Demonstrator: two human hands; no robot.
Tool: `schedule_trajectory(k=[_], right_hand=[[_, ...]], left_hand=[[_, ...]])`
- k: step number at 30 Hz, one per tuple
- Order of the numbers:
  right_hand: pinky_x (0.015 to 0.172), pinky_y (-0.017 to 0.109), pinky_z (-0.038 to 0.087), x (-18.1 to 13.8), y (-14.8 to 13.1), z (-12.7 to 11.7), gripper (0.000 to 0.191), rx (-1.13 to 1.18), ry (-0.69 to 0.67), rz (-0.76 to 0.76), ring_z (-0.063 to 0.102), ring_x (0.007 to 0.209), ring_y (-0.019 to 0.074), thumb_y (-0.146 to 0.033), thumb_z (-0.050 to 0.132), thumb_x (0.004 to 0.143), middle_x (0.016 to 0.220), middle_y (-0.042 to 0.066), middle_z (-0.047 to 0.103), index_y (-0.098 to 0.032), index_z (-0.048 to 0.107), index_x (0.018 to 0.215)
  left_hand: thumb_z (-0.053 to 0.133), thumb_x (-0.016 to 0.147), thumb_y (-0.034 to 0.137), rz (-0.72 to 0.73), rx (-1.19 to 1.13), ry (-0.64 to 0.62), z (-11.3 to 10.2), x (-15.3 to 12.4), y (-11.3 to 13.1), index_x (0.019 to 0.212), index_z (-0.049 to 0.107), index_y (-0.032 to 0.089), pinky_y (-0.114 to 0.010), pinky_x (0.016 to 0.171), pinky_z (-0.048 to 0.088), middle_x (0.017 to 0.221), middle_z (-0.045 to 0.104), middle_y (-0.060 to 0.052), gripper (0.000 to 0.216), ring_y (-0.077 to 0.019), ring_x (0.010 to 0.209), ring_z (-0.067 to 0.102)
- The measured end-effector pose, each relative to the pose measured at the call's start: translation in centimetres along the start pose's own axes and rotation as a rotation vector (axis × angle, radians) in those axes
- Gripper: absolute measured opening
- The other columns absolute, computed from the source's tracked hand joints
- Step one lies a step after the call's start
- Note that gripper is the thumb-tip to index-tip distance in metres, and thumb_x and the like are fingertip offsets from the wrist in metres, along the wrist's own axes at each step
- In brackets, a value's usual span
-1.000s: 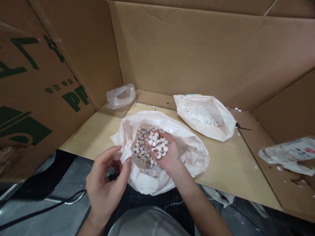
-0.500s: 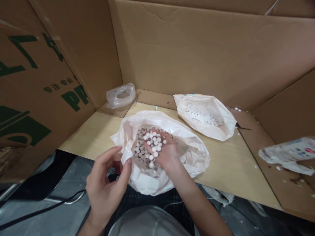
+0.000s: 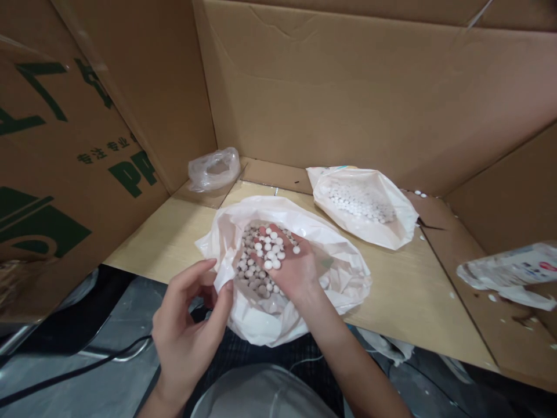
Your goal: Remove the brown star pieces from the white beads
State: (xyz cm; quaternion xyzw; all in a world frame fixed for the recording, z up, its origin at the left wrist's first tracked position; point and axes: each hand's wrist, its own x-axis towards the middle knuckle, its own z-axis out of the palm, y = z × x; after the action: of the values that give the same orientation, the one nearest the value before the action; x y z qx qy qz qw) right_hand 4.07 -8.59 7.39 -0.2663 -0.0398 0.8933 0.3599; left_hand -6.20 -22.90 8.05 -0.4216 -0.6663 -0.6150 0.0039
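Observation:
A white plastic bag (image 3: 256, 328) lies opened out at the table's front edge, with many small greyish-white balls (image 3: 250, 270) inside. My left hand (image 3: 187, 319) pinches its near left rim between thumb and fingers. Inside the bag, my right hand (image 3: 298, 270) is turned palm up and cupped. A small heap of white balls (image 3: 270, 247) rests on that palm and fingers, and one sits apart near the fingertips on the right. The right fingertips are partly hidden by the balls.
Behind to the right is a second white bag (image 3: 404, 229) with more white balls. A crumpled clear bag (image 3: 215, 171) sits in the back left corner. Cardboard walls (image 3: 369, 87) surround the wooden table (image 3: 413, 302). A printed plastic package (image 3: 513, 267) lies at right, near scattered white bits.
The balls on my right palm have shifted and fewer lie there; those at its lower left edge have dropped into the bag. My left hand stays on the rim.

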Motion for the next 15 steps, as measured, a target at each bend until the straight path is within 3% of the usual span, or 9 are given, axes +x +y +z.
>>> schedule_trajectory(k=[15], right_hand=[[0.09,0.042,0.051,-0.51,0.04,0.67,0.04,-0.025,0.033,0.028,0.063,0.104,0.023,-0.03,0.039,0.09,0.123,0.007,0.063,-0.016,0.063,0.118]], left_hand=[[0.076,0.073,0.019,-0.035,-0.027,0.02,0.04,0.02,0.22,0.11,0.062,0.026,-0.01,0.061,0.05,0.079,0.063,0.005,0.039,-0.0017,0.07,0.06]])
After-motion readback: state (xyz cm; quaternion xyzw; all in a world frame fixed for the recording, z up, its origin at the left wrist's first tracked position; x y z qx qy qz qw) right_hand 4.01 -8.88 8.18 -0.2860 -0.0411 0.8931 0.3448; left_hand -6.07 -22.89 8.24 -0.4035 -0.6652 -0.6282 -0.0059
